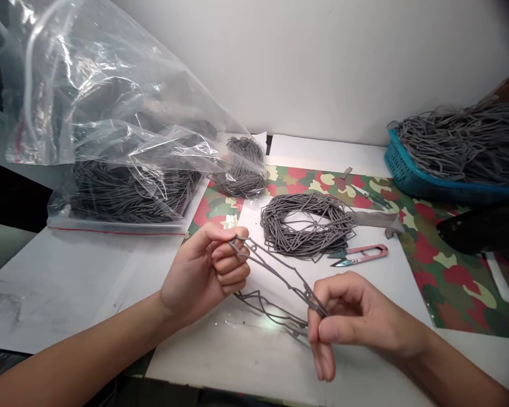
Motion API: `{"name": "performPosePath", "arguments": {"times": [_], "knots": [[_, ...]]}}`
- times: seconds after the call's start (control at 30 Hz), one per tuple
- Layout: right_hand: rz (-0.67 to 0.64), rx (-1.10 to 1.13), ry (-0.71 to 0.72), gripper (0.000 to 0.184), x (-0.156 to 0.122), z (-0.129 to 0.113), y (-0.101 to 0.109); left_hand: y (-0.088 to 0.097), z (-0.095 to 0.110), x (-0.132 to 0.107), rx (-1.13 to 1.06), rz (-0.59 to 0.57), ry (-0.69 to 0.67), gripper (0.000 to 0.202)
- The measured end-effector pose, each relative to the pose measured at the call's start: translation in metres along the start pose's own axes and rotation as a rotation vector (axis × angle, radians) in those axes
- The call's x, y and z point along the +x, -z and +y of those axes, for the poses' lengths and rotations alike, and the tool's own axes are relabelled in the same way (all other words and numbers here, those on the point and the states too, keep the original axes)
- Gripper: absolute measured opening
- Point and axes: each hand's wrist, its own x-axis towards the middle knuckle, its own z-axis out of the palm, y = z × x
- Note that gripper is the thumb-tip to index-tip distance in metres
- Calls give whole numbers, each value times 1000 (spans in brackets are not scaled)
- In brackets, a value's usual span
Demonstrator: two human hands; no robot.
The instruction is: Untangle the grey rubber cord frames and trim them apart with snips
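Note:
A thin dark-grey rubbery gasket (275,271), a narrow looped strip with small eyelets, stretches between my two hands above the white sheet. My left hand (207,268) pinches one end of it between thumb and forefinger, the other fingers curled. Lower and to the right, my right hand (356,319) grips the opposite end between thumb and fingers. Part of the loop hangs beneath both hands. Just beyond lies a ring-shaped pile of similar grey strips (275,229). Thread snips (367,254) with a pink handle rest beside that pile, close to my right hand.
At left, a clear plastic bag (123,147) holds many grey strips. A smaller bundle (246,164) sits behind. A blue basket (411,172) heaped with strips stands at far right. A black object (479,226) juts in over the camouflage-patterned mat (462,282).

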Motion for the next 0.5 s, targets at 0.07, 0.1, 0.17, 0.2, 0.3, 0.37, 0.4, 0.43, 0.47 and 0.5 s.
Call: {"name": "performPosePath", "arguments": {"times": [0.07, 0.1, 0.17, 0.2, 0.3, 0.37, 0.4, 0.43, 0.47, 0.5], "knots": [[-11, 15, -10, 10, 0, 1, 0, -1, 0, 1, 47, 29, 8, 39], [-12, 23, -13, 10, 0, 1, 0, -1, 0, 1, 91, 33, 6, 38], [-9, 38, -16, 10, 0, 2, 0, -2, -2, 2, 224, 28, -9, 37], [-11, 48, -16, 10, 1, 2, -1, -3, -3, 2, 312, 17, -36, 37], [-31, 81, -12, 10, 1, 2, -2, -3, -7, 2, 724, -9, -174, 36], [-42, 86, -21, 10, 1, 3, -3, -2, -11, 0, 1077, -22, -283, 33], [-47, 80, -24, 10, 1, 3, -3, -1, -13, -2, 1223, -28, -327, 28], [-49, 69, -23, 9, 1, 3, -3, 1, -15, -3, 1325, -38, -372, 24], [-54, 53, -20, 8, 1, 3, -4, 2, -17, -5, 1376, -50, -428, 31], [-57, 33, -16, 7, 1, 3, -4, 4, -19, -7, 1389, -61, -487, 43]]}}
